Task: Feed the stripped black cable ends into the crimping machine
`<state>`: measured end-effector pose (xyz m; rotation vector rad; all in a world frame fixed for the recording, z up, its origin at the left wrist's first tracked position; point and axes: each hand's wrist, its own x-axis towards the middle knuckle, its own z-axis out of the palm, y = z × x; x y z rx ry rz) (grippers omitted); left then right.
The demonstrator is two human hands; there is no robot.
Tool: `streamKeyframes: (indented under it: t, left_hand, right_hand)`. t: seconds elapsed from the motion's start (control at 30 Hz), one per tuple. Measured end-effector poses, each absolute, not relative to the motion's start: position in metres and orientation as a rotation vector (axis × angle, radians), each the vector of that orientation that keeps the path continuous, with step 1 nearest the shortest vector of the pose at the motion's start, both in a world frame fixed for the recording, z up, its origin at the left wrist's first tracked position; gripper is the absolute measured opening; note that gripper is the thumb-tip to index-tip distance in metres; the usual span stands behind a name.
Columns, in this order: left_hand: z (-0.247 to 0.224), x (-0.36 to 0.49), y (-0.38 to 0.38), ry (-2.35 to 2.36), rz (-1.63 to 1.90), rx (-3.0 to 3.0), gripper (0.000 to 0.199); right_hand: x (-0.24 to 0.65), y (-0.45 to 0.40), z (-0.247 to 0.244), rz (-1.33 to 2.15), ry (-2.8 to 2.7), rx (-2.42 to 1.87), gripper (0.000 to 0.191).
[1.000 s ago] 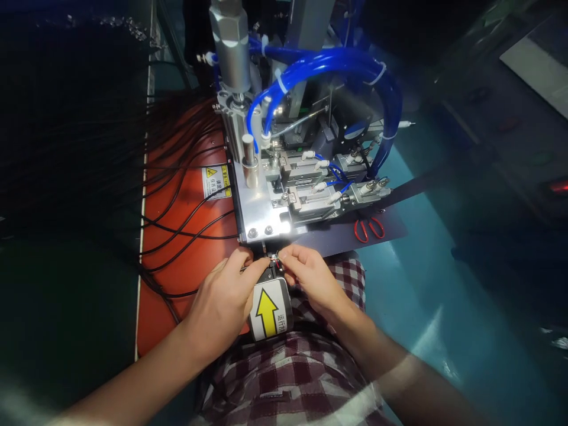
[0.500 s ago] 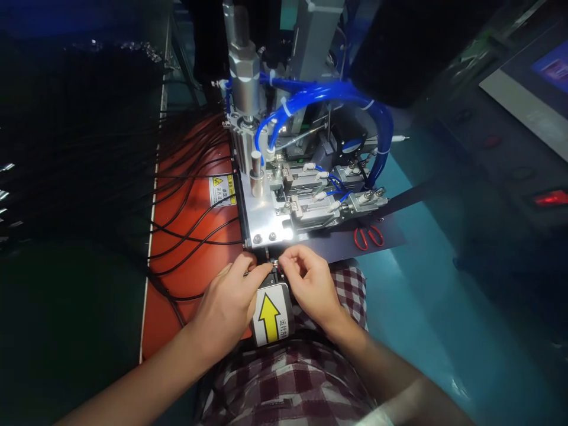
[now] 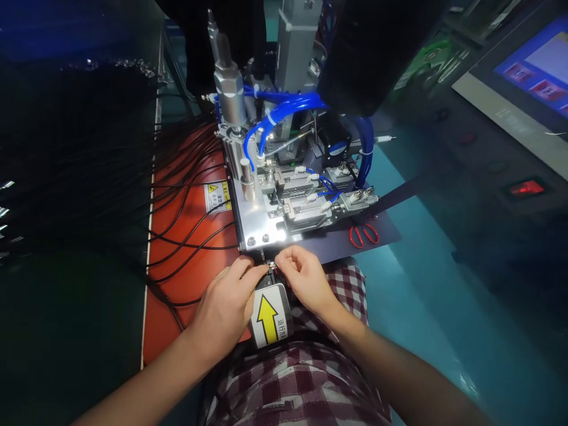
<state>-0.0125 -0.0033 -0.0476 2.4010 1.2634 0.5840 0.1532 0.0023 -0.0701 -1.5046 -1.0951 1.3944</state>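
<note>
Head view, both hands little moved: right hand [image 3: 304,278] pinches a small part [image 3: 272,265] before the metal fixture [image 3: 257,223], left hand [image 3: 228,296] beside it, grip indeterminable, so fine handling continues there.

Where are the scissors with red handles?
In the head view, the scissors lie right of centre on the dark surface, beyond the right hand, near the silver machine.
</note>
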Motion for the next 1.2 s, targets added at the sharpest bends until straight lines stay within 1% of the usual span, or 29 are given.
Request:
streamKeyframes:
  t: [0.17,0.3,0.43,0.57,0.67,0.8,0.87,0.9,1.03,1.1,1.2]
  left_hand:
    - [-0.046,-0.013,-0.003,1.242,0.598,2.391,0.028]
    - [-0.045,-0.012,-0.001,1.239,0.571,2.402,0.026]
    - [-0.043,-0.012,-0.002,1.261,0.476,2.439,0.028]
    - [-0.041,-0.013,-0.004,1.267,0.454,2.458,0.029]
    - [-0.042,-0.013,-0.004,1.287,0.448,2.469,0.029]
    - [-0.042,-0.013,-0.002,1.287,0.451,2.482,0.030]
    - [-0.043,-0.013,-0.002,1.285,0.454,2.482,0.029]
    - [-0.043,-0.013,-0.002,1.284,0.455,2.478,0.029]
    - [-0.043,-0.012,-0.001,1.281,0.449,2.458,0.029]
    - [-0.041,-0.012,-0.002,1.286,0.454,2.499,0.029]
    - [-0.037,-0.011,-0.004,1.332,0.414,2.648,0.028]
  right_hand:
    - [0.153,0.006,-0.071,1.599,-0.892,-1.448,0.021]
    - [0.156,0.008,-0.074,1.750,-0.758,-1.339,0.028]
    - [0.159,-0.002,-0.077,1.699,-0.717,-1.383,0.027]
    - [0.156,-0.016,-0.074,1.669,-0.796,-1.394,0.024]
    - [0.154,-0.019,-0.064,1.535,-0.961,-1.522,0.019]
    - [0.159,-0.013,-0.051,1.047,-1.467,-1.653,0.014]
    - [0.162,-0.009,-0.052,0.984,-1.545,-1.625,0.014]
    - [0.164,-0.007,-0.054,1.058,-1.500,-1.603,0.014]
    - [0.167,-0.003,-0.069,1.542,-1.108,-1.456,0.017]
    - [0.167,-0.002,-0.073,1.619,-1.016,-1.402,0.020]
    - [0.167,-0.003,-0.074,1.619,-0.996,-1.362,0.025]
